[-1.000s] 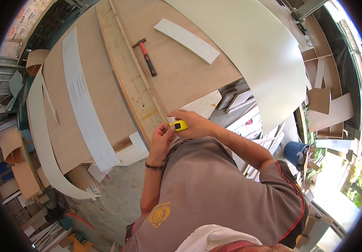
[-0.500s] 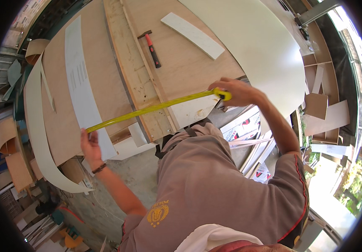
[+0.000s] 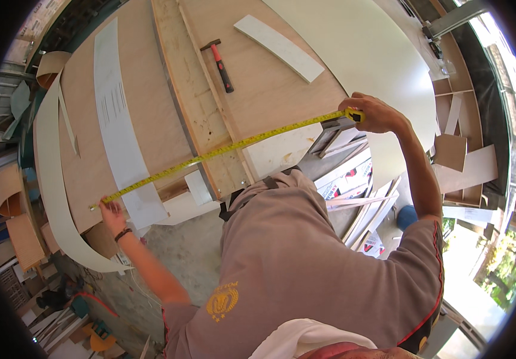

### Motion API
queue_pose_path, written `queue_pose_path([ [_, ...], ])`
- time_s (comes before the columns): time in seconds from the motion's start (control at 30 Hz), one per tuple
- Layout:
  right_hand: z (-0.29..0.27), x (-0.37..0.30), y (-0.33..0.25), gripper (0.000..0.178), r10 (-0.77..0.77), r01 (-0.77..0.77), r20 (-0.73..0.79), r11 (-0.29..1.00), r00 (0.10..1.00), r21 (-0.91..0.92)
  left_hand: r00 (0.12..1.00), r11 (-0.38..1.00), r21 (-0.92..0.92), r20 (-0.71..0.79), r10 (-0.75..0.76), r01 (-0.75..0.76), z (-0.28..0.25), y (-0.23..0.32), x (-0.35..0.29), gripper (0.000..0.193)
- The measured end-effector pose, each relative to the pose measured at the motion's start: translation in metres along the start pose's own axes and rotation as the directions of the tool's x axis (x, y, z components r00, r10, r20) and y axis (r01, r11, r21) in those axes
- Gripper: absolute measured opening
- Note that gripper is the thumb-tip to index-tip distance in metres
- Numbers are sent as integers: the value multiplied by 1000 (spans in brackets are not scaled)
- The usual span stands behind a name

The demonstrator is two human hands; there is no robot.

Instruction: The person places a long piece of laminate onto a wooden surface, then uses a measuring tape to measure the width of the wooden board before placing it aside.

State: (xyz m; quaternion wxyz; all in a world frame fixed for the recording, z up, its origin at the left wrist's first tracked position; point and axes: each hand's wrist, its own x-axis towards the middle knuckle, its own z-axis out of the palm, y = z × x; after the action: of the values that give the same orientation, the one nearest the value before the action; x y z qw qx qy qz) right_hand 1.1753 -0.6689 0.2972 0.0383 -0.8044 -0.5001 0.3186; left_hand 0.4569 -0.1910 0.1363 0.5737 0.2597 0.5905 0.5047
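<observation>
A yellow tape measure [image 3: 234, 145] is pulled out slantwise over the near part of the work surface. My right hand [image 3: 378, 113] grips its case at the right, beside the surface's near edge. At the other end, my left hand [image 3: 112, 218] pinches the blade close to its tip, just left of a white strip [image 3: 109, 110]. The blade crosses that strip and a long wooden frame [image 3: 195, 78] in the middle. Beyond the blade lies a hammer [image 3: 222, 69] with a red and black handle, touched by neither hand.
A short white board [image 3: 279, 48] lies on the brown plywood [image 3: 258, 90]. A large pale sheet [image 3: 377, 66] covers the right side, and a curved pale strip [image 3: 54, 179] edges the left. Wood offcuts and printed sheets [image 3: 347, 179] are below at the right.
My hands have moved apart, the right one rightward and slightly away, the left one leftward and nearer me. More blade is out, and it now reaches past the white strip.
</observation>
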Motion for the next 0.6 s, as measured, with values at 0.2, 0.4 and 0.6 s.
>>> queue_pose_path([
  [0.2, -4, 20, -41, 48, -127, 127, -14, 992, 992, 18, 976, 983, 132, 194, 98, -125, 167, -61, -175, 27],
  [0.4, -1, 27, -85, 48, -145, 148, -55, 988, 988, 54, 800, 991, 133, 592, -93, 17, 255, -86, -297, 22],
  [0.6, -1, 36, -115, 48, -285, 288, -87, 957, 955, 26, 689, 983, 179, 706, -164, 51, 276, -95, -329, 28],
])
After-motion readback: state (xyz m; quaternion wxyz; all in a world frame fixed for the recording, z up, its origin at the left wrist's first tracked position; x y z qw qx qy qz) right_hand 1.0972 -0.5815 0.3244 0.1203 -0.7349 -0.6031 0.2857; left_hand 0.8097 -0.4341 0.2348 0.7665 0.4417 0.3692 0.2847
